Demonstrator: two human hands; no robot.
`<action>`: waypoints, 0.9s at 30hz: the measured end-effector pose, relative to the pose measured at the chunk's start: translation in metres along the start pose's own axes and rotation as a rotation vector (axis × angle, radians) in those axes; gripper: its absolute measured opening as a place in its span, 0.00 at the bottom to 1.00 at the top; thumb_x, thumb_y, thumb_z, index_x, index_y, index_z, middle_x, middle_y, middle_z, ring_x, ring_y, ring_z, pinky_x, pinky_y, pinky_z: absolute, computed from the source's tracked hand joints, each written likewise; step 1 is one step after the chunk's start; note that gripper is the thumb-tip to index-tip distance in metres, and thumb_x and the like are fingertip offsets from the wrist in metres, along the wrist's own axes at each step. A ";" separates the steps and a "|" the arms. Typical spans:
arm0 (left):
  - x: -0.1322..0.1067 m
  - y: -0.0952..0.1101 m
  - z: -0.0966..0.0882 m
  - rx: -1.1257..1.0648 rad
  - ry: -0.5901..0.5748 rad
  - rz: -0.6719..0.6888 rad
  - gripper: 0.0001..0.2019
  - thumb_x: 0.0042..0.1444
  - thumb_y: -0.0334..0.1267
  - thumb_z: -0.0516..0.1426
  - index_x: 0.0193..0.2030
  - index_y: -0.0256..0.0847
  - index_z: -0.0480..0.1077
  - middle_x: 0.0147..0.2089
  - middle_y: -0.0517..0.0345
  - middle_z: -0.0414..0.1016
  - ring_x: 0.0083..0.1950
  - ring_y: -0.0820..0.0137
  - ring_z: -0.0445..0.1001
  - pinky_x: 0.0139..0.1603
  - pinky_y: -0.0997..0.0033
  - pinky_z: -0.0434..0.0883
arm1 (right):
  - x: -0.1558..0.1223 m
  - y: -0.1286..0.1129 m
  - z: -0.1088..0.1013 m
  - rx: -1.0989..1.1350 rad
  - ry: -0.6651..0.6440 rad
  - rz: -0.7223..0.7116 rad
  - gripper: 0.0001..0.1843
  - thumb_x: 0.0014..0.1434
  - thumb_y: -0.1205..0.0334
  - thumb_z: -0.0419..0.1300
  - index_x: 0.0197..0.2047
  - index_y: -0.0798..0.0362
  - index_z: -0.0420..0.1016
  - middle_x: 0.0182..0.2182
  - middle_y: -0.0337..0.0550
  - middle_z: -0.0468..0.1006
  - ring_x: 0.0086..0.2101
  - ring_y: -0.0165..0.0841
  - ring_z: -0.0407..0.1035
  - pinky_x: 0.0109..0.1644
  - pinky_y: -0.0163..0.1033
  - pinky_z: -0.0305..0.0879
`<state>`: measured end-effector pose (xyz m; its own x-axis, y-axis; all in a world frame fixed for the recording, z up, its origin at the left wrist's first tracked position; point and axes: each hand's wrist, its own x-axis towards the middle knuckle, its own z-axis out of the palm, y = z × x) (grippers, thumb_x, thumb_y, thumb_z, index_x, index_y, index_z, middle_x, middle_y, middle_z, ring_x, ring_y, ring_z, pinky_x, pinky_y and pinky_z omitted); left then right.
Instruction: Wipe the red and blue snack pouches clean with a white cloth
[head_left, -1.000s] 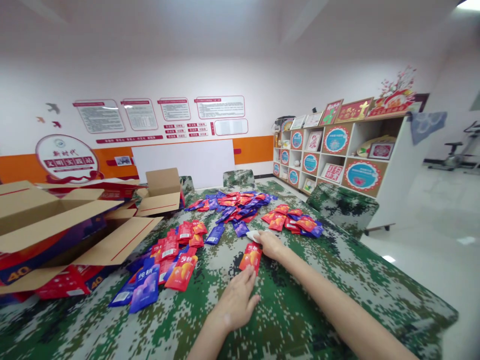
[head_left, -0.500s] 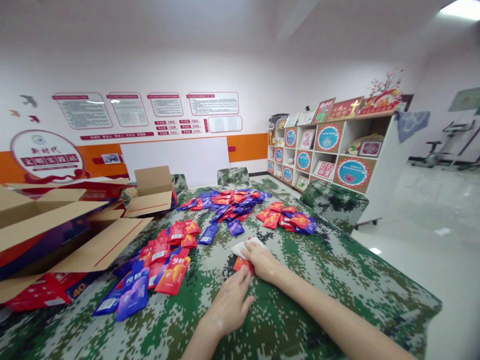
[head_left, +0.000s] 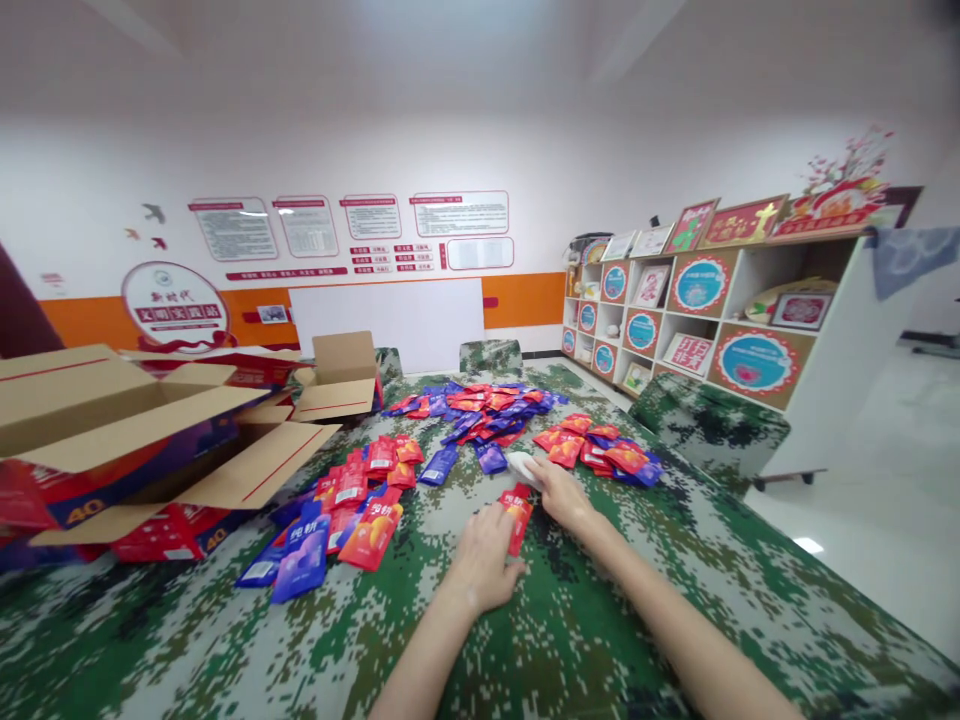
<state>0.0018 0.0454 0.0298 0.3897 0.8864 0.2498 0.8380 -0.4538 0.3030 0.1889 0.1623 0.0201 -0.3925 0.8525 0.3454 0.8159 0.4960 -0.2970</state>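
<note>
A red snack pouch (head_left: 517, 516) with orange fruit printed on it lies on the camouflage tablecloth in front of me. My left hand (head_left: 486, 560) is at its left edge, fingers curled over and holding it. My right hand (head_left: 559, 492) grips a folded white cloth (head_left: 523, 467), just beyond the pouch's upper right corner. Part of the cloth is hidden under the fingers. To the left lies a heap of red and purple pouches (head_left: 351, 495). Another pile of pouches (head_left: 600, 449) sits to the right of my right hand.
A larger heap of pouches (head_left: 487, 405) covers the table's far middle. Open cardboard boxes (head_left: 187, 415) crowd the left side. Camouflage-covered chairs (head_left: 701, 425) stand along the table's edges. A white shelf unit (head_left: 679, 300) with framed pictures is at the back right.
The view has turned left, shifting the scene rightward. My right hand has drawn the cloth off the red pouch to beyond its far corner, and more of the pouch's front now shows beside my left hand.
</note>
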 end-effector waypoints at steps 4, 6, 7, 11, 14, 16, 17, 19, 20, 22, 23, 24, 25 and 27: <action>0.021 -0.002 0.009 0.052 0.032 -0.069 0.30 0.44 0.48 0.61 0.52 0.39 0.59 0.52 0.46 0.63 0.54 0.51 0.60 0.57 0.54 0.57 | -0.018 0.012 -0.005 0.081 0.066 -0.001 0.38 0.45 0.79 0.46 0.60 0.50 0.63 0.59 0.42 0.63 0.57 0.34 0.57 0.61 0.42 0.52; 0.024 -0.006 0.013 0.048 0.028 -0.064 0.27 0.47 0.44 0.59 0.53 0.39 0.59 0.50 0.45 0.65 0.53 0.52 0.63 0.55 0.55 0.59 | -0.027 0.019 -0.007 0.116 0.078 -0.030 0.38 0.43 0.79 0.45 0.59 0.50 0.64 0.59 0.41 0.63 0.57 0.34 0.57 0.61 0.43 0.52; 0.025 -0.008 0.013 0.040 0.026 -0.060 0.24 0.49 0.40 0.58 0.53 0.39 0.59 0.48 0.45 0.66 0.51 0.53 0.65 0.53 0.56 0.60 | -0.031 0.022 -0.008 0.129 0.079 -0.041 0.38 0.43 0.79 0.45 0.58 0.50 0.65 0.59 0.41 0.64 0.57 0.34 0.57 0.62 0.43 0.52; 0.028 -0.018 -0.001 -0.092 0.067 -0.096 0.20 0.51 0.28 0.52 0.53 0.42 0.61 0.43 0.50 0.71 0.47 0.60 0.70 0.49 0.63 0.63 | -0.039 0.032 -0.012 0.142 0.065 -0.036 0.37 0.42 0.78 0.45 0.56 0.53 0.67 0.57 0.43 0.66 0.57 0.35 0.59 0.62 0.44 0.53; 0.036 -0.026 -0.012 -0.220 0.146 -0.187 0.17 0.53 0.27 0.50 0.49 0.43 0.66 0.41 0.54 0.74 0.45 0.64 0.71 0.47 0.69 0.64 | -0.036 0.035 -0.015 0.137 0.058 -0.028 0.37 0.41 0.77 0.45 0.57 0.54 0.67 0.57 0.43 0.66 0.57 0.36 0.59 0.62 0.45 0.52; 0.040 -0.030 -0.012 -0.248 0.180 -0.243 0.14 0.54 0.26 0.48 0.44 0.40 0.69 0.39 0.55 0.75 0.43 0.66 0.72 0.45 0.70 0.65 | -0.034 0.035 -0.018 0.130 0.058 -0.030 0.37 0.41 0.77 0.45 0.57 0.54 0.67 0.57 0.43 0.66 0.57 0.36 0.59 0.62 0.46 0.53; 0.042 -0.031 -0.010 -0.250 0.188 -0.261 0.14 0.55 0.25 0.47 0.42 0.39 0.71 0.38 0.55 0.75 0.42 0.66 0.72 0.45 0.70 0.66 | -0.033 0.035 -0.020 0.126 0.062 -0.029 0.37 0.41 0.77 0.45 0.57 0.54 0.67 0.57 0.43 0.66 0.56 0.36 0.59 0.61 0.46 0.53; 0.042 -0.032 -0.002 -0.259 0.185 -0.288 0.15 0.54 0.25 0.47 0.40 0.37 0.73 0.36 0.55 0.75 0.40 0.67 0.73 0.43 0.70 0.66 | -0.033 0.034 -0.021 0.118 0.072 -0.030 0.36 0.42 0.76 0.45 0.56 0.54 0.68 0.56 0.44 0.67 0.56 0.36 0.60 0.61 0.46 0.54; 0.041 -0.031 0.003 -0.263 0.177 -0.295 0.14 0.54 0.25 0.48 0.39 0.37 0.73 0.35 0.55 0.75 0.39 0.67 0.73 0.42 0.70 0.67 | -0.033 0.034 -0.021 0.115 0.075 -0.032 0.36 0.42 0.76 0.45 0.56 0.55 0.68 0.56 0.45 0.68 0.56 0.36 0.60 0.61 0.46 0.54; 0.036 -0.029 0.010 -0.264 0.160 -0.296 0.14 0.52 0.26 0.50 0.40 0.38 0.74 0.35 0.56 0.75 0.38 0.67 0.73 0.42 0.70 0.67 | -0.034 0.035 -0.020 0.112 0.079 -0.038 0.36 0.42 0.76 0.45 0.55 0.55 0.69 0.55 0.45 0.68 0.55 0.36 0.61 0.60 0.46 0.55; 0.033 -0.028 0.012 -0.260 0.157 -0.293 0.13 0.51 0.26 0.51 0.40 0.39 0.74 0.36 0.56 0.75 0.39 0.66 0.73 0.43 0.70 0.67 | -0.034 0.036 -0.019 0.111 0.080 -0.043 0.36 0.42 0.76 0.45 0.55 0.55 0.69 0.55 0.45 0.68 0.55 0.36 0.61 0.60 0.46 0.55; 0.029 -0.026 0.013 -0.257 0.158 -0.290 0.13 0.51 0.27 0.52 0.39 0.40 0.74 0.38 0.55 0.74 0.42 0.65 0.72 0.45 0.68 0.66 | -0.034 0.036 -0.018 0.109 0.080 -0.047 0.36 0.42 0.76 0.45 0.55 0.55 0.69 0.55 0.45 0.69 0.55 0.36 0.61 0.61 0.46 0.55; 0.025 -0.024 0.012 -0.243 0.167 -0.288 0.12 0.51 0.28 0.53 0.39 0.40 0.74 0.41 0.54 0.73 0.45 0.63 0.70 0.47 0.65 0.65 | -0.034 0.036 -0.017 0.106 0.080 -0.049 0.36 0.42 0.77 0.45 0.55 0.55 0.69 0.55 0.44 0.69 0.55 0.36 0.61 0.61 0.46 0.55; 0.016 -0.020 0.007 -0.168 0.197 -0.259 0.11 0.51 0.31 0.54 0.40 0.42 0.73 0.48 0.51 0.69 0.53 0.59 0.65 0.53 0.59 0.62 | -0.031 0.032 -0.018 0.098 0.081 -0.054 0.36 0.42 0.77 0.45 0.55 0.54 0.68 0.55 0.44 0.69 0.55 0.36 0.61 0.60 0.46 0.55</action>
<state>-0.0059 0.0689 0.0208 0.0777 0.9467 0.3128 0.8184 -0.2397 0.5223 0.2344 0.1488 0.0162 -0.3964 0.8097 0.4327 0.7474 0.5583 -0.3601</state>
